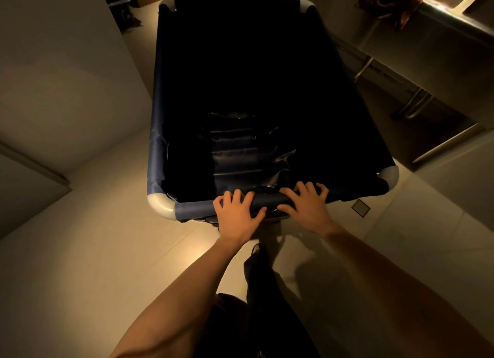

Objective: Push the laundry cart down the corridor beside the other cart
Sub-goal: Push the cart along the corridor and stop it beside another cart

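Observation:
A laundry cart (pixel 156 111) with a dark blue fabric liner and grey rounded corner pieces fills the middle of the view, stretching away from me. Its inside is deep and dark, with only folds of the liner showing at the bottom. My left hand (pixel 236 214) lies over the near rim bar, fingers curled on top and thumb under it. My right hand (pixel 307 204) grips the same bar just to the right. A second cart is not clearly visible; dark wheeled frames (pixel 125 12) show at the far left past the cart.
A pale wall (pixel 61 85) runs close along the cart's left side. On the right stands a steel table (pixel 454 18) with legs and a rail reaching the floor. A brown cloth (pixel 387 4) hangs off its edge. A small floor plate (pixel 361 208) lies near the cart's right corner.

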`<act>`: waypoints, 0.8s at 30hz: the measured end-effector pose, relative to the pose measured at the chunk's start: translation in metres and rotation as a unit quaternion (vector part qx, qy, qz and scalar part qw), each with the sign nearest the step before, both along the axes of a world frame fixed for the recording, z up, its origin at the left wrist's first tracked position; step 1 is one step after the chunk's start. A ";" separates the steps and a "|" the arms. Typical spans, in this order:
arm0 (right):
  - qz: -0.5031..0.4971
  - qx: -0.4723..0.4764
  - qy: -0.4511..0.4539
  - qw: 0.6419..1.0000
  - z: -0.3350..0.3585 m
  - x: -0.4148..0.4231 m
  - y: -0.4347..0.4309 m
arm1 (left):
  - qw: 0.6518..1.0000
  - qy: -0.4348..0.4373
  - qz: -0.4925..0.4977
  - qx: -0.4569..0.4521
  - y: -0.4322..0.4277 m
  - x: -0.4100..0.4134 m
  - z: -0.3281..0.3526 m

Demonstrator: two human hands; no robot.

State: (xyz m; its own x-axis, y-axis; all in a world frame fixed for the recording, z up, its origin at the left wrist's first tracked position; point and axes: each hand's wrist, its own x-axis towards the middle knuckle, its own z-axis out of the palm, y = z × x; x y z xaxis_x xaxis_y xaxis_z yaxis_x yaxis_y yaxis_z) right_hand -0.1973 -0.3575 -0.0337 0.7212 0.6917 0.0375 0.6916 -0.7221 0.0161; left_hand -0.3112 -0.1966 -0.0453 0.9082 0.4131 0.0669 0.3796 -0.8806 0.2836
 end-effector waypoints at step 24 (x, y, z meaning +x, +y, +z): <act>0.040 -0.017 0.039 0.998 0.003 0.177 0.118 | 0.997 0.070 0.042 0.009 0.116 0.172 0.009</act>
State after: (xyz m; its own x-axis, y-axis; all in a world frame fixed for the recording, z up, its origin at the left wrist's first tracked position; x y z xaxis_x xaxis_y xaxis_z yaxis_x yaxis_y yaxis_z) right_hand -0.0208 -0.2394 -0.0311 0.6641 0.7465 -0.0412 0.7466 -0.6651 -0.0163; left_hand -0.1388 -0.0803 -0.0365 0.8718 0.4873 -0.0498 0.4862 -0.8488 0.2078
